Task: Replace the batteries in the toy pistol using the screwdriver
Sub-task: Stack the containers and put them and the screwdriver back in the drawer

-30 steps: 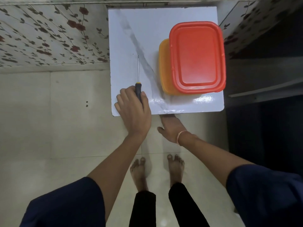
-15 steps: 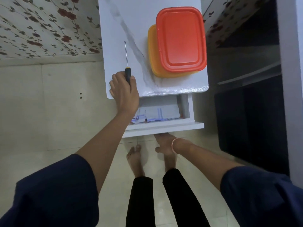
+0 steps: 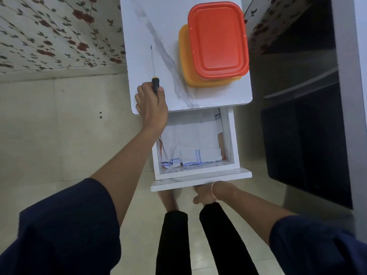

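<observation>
While the left hand [image 3: 152,105] curled its fingers round the screwdriver [image 3: 154,84] at the near-left corner of the top [image 3: 158,26], the right hand [image 3: 206,193] lay under the open drawer [image 3: 200,182], fingers hidden; no pistol showed, so nothing seemed done.

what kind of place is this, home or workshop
Most likely a room in a home: floral wall covering, tiled floor, and a white cabinet with an open drawer and lidded plastic boxes on top.
</observation>
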